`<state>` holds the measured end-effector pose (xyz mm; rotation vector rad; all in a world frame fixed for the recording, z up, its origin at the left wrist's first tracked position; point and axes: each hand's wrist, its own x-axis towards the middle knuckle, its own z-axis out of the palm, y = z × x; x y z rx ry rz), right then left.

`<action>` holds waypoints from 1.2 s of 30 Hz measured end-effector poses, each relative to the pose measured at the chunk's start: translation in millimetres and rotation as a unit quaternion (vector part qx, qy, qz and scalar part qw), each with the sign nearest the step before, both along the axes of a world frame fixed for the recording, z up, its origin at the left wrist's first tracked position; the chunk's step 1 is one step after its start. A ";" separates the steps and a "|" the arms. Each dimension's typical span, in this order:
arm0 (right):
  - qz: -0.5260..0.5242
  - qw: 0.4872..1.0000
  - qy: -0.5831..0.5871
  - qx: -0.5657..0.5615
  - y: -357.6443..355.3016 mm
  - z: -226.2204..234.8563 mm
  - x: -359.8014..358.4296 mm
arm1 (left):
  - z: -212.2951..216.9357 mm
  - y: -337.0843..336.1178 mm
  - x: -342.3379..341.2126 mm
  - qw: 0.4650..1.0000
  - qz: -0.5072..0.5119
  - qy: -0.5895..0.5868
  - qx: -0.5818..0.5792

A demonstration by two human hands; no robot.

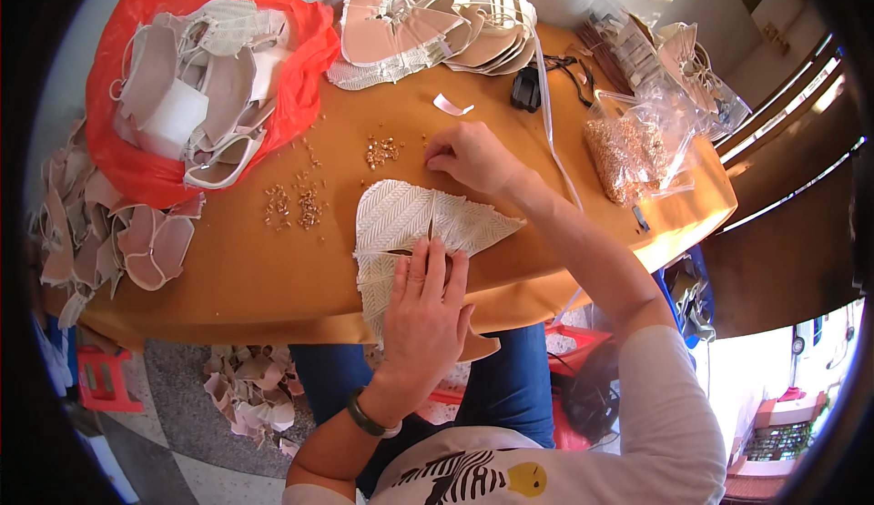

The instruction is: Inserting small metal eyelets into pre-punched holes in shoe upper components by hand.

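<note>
The left hand [426,300] is laid flat, fingers together, on the cream patterned fabric piece [410,223] at the near edge of the worktop [273,268]. The right hand [469,155], fingertips pinched, is reaching just beyond the piece; a bead appears to be being picked, though none can be made out. Small bead heaps [293,205] lie left of the piece, a bead bag [628,155] to its right; nothing blocks the reach.

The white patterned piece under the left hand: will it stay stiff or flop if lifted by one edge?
The white patterned piece probably flops: it lies flat and thin under the left hand, draped over the table edge. It looks light, so pushing may slide it. The right hand works near small beads, which would likely scatter.
</note>
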<state>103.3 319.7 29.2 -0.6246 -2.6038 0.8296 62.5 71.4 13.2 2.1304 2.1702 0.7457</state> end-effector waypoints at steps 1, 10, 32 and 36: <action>-0.002 1.000 0.001 0.000 2.0 -2.1 1.2 | 2.2 0.0 -1.3 1.000 -0.014 -0.008 -0.004; 0.115 0.985 -0.008 -0.129 -44.2 17.8 64.7 | 7.2 -0.2 -20.8 0.995 -0.085 -0.040 -0.019; 0.045 0.976 -0.094 -0.191 -48.9 19.9 62.1 | 11.7 -8.7 13.0 0.996 0.001 0.001 -0.089; 0.102 0.992 -0.015 -0.069 -58.7 18.3 69.1 | 11.2 -10.4 12.2 0.996 0.004 0.002 -0.087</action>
